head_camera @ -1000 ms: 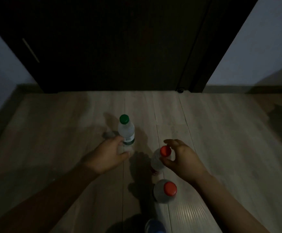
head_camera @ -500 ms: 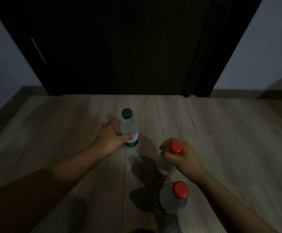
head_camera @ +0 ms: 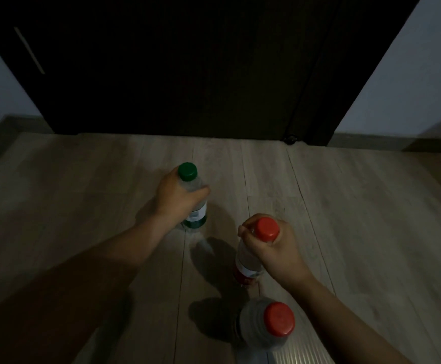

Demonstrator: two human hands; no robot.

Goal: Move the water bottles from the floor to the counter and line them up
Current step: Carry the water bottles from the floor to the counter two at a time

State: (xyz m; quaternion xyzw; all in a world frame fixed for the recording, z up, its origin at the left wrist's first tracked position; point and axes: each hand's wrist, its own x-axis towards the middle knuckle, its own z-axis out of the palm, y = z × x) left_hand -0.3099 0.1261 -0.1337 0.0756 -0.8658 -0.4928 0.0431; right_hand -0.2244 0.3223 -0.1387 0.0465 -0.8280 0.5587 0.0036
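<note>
early stage, nothing delivered as far as visible (no counter anywhere in frame). three water bottles in view, all low over the wooden floor (head_camera: 345,206), dark door (head_camera: 187,74) at 12 o'clock.

left hand (head_camera: 176,197) wrapped round the shoulder of the green-cap bottle (head_camera: 197,213), fingers curled on it, thumb across the front. bottle upright; base on the boards or just off them, cannot tell.

right hand (head_camera: 273,252) gripping the neck of the red-cap bottle (head_camera: 245,261) just under the cap, fingers closed round it. sits at 4 o'clock of the green one, well apart from it, tilted slightly; base contact unclear too.

second red-cap bottle (head_camera: 256,324) at 6 o'clock of the held red one, near it, upright, untouched.

probably at grasp/lift on the first two. left to do: carry both to the counter, stand them, come back for the third, then line all up. roughly zero of three placed.
</note>
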